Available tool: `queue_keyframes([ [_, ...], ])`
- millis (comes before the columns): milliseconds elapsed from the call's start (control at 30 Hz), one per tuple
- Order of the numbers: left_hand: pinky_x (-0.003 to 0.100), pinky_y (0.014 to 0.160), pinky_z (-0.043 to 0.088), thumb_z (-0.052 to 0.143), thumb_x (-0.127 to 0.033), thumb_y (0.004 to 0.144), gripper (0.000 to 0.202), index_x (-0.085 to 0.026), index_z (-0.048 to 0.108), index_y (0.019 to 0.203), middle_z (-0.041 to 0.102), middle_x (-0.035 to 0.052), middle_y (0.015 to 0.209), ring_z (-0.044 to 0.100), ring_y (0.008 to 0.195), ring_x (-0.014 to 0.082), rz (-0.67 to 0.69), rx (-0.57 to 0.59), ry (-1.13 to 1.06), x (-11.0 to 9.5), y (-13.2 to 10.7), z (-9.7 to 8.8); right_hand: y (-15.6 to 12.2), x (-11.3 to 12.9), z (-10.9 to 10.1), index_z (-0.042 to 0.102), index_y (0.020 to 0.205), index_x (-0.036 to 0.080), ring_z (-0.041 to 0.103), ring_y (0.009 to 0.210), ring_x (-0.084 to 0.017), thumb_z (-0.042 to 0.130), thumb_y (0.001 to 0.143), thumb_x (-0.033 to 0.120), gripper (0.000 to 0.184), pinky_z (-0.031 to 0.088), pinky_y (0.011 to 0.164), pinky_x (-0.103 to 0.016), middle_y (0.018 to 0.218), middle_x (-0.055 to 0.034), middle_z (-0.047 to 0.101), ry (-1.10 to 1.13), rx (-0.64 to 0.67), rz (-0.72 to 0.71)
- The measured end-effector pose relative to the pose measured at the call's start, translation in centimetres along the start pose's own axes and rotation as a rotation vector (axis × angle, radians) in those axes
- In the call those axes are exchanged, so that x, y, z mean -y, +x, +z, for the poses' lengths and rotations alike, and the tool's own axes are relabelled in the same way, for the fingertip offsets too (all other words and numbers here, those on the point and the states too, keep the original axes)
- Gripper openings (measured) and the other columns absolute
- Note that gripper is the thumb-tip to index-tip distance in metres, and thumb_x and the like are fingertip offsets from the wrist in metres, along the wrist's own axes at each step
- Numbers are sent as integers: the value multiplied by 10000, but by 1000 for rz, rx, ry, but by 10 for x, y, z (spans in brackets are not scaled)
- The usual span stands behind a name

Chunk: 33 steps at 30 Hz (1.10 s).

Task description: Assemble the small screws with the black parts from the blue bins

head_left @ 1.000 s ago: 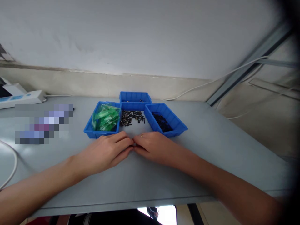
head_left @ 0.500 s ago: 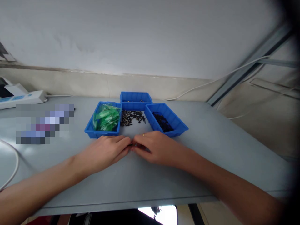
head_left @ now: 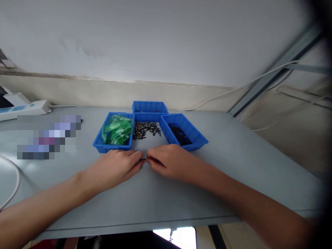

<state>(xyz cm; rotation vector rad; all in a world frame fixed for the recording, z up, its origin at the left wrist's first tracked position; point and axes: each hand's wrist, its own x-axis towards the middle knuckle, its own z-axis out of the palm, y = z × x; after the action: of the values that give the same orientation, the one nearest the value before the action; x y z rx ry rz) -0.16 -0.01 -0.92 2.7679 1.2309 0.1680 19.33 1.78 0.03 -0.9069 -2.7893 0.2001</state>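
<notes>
Slim dark piece (head_left: 143,159) bridges the left hand (head_left: 118,166) and right hand (head_left: 169,162), fingertips of each pinched onto it

Gry tabletop (head_left: 166,197), pale wall (head_left: 155,41) on far side
Beige strip (head_left: 194,94) betw.; slanted metal post (head_left: 255,90) far R.

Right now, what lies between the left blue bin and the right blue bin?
The head view shows a pile of small dark parts between them, on the tabletop.

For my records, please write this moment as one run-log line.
left hand: pinching slim black part; right hand: at part's right end; grey tabletop: loose dark elongated pieces among three blue rectangular plastic trays
</notes>
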Motion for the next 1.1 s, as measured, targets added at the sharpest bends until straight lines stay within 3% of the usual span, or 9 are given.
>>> queue_keyframes([
  [600, 248, 486, 313, 331, -325, 890, 222, -192, 463, 771, 546, -24, 639, 561, 570, 143, -18, -19, 84, -1, -1, -1, 1, 1, -1, 512, 754, 166, 502, 568, -123, 448, 809, 230, 106, 288, 531, -248, 639, 4, 559, -62, 35, 36],
  [833, 253, 510, 346, 348, -313, 882, 195, -193, 463, 781, 551, -19, 691, 569, 605, 147, -15, -39, 89, -1, 0, -1, 0, -2, 2, 518, 764, 176, 521, 581, -128, 453, 811, 241, 103, 293, 526, -246, 653, 5, 568, -88, 47, 16],
  [1100, 221, 550, 388, 360, -316, 887, 200, -191, 508, 839, 562, -21, 690, 565, 620, 120, 18, -57, -68, -3, -2, -4, 1, -2, 3, 537, 765, 168, 544, 618, -132, 458, 815, 231, 113, 327, 549, -242, 690, -6, 592, -50, 64, -5],
])
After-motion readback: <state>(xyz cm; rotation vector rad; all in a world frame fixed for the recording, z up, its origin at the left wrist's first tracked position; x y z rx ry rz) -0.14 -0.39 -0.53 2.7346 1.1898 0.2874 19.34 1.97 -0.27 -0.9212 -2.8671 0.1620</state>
